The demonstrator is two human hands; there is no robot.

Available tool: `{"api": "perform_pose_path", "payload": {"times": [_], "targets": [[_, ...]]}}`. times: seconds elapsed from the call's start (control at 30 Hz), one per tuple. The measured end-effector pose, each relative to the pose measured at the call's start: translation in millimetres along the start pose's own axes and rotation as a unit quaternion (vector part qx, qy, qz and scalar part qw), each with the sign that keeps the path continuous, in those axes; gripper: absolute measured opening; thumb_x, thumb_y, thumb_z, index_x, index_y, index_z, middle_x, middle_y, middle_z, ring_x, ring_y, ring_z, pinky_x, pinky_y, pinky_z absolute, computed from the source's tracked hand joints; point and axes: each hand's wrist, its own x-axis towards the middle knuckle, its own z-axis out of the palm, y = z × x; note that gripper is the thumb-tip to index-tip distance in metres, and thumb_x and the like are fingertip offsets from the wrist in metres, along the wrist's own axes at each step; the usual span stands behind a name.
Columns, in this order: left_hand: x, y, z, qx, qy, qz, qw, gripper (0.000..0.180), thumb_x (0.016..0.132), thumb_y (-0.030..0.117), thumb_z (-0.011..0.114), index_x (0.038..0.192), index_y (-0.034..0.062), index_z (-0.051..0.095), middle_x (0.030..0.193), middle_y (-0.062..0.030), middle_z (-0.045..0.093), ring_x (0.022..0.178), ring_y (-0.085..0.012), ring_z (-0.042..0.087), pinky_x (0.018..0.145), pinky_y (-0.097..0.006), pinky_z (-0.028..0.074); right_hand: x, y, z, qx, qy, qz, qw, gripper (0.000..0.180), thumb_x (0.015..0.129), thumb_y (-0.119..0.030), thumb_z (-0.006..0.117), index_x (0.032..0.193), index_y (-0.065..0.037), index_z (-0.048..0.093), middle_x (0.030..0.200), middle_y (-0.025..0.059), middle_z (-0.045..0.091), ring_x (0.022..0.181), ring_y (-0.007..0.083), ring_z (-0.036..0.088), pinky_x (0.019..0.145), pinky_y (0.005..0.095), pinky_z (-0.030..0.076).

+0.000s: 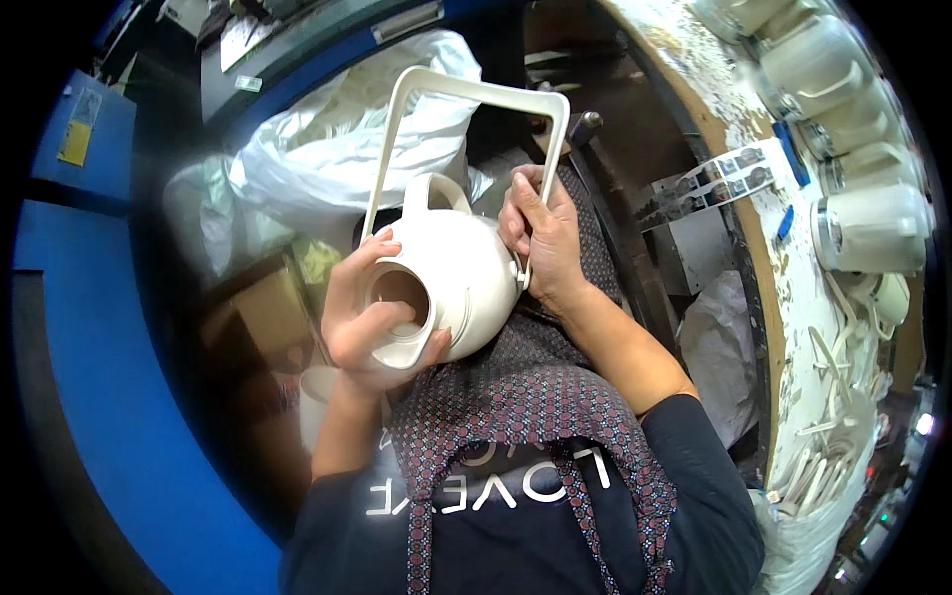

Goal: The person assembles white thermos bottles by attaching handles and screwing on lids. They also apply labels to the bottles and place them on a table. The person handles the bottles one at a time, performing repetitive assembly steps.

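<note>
The jug (468, 273) looks smooth, softly glossy cream plastic. Toward three o'clock, the surface (796, 309) is rough, patchy white; toward six, the apron (521, 405) is matt patterned cloth.

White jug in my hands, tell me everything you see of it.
The jug is off-white, smooth, rounded, apparently plastic. Its open mouth with a pouring lip faces you; a small loop handle stands at the far side. A long squared bail arches beyond, left end hidden. It is tilted over your apron, left hand around the mouth, right hand on the bail's right arm.
</note>
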Motion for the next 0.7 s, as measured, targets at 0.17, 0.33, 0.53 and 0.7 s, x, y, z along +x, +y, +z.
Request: {"api": "perform_pose_path", "payload": {"times": [0.17, 0.33, 0.53, 0.7], "targets": [[1, 5, 9, -0.006, -0.012, -0.012, 1.000, 0.038, 0.061, 0.027, 0.087, 0.063, 0.0047, 0.057, 0.112, -0.0272, 0.059, 0.107, -0.0449, 0.061, 0.097, -0.056, 0.046, 11, -9, -6, 0.057, 0.018, 0.086, 0.994, 0.014, 0.100, -0.015, 0.053, 0.111, -0.006, 0.051, 0.061, 0.0001, 0.046, 0.042, 0.0043, 0.033, 0.039, 0.0190, 0.028], [-1, -4, 20, -0.029, 0.002, -0.009, 1.000, 0.053, 0.055, 0.046, 0.092, 0.073, 0.0082, 0.060, 0.114, -0.0250, 0.060, 0.107, -0.0441, 0.061, 0.100, -0.056, 0.044, 12, 6, -17, 0.000, 0.017, -0.007, 1.000, 0.020, 0.098, -0.014, 0.054, 0.113, -0.002, 0.050, 0.105, 0.0133, 0.061, 0.091, 0.0146, 0.060, 0.082, 0.0285, 0.050], [5, -3, 16, -0.102, 0.016, 0.049, 0.993, 0.095, 0.051, 0.081, 0.070, 0.119, 0.0174, 0.056, 0.132, -0.0263, 0.046, 0.132, -0.0491, 0.037, 0.112, -0.061, 0.024, 16, -17, -12, -0.264, -0.183, -0.185, 0.929, 0.024, 0.096, -0.013, 0.054, 0.114, 0.000, 0.046, 0.114, 0.0167, 0.061, 0.109, 0.0182, 0.057, 0.094, 0.0339, 0.046], [-14, -69, 24, -0.096, 0.068, -0.329, 0.937, 0.065, 0.080, 0.025, 0.075, 0.131, -0.0042, 0.046, 0.108, -0.0159, 0.054, 0.099, -0.0194, 0.051, 0.084, -0.032, 0.043, 30, -21, -20, -0.240, -0.046, 0.065, 0.967, 0.034, 0.097, -0.014, 0.054, 0.124, 0.004, 0.045, 0.111, 0.0167, 0.064, 0.095, 0.0218, 0.065, 0.084, 0.0326, 0.054]]}}
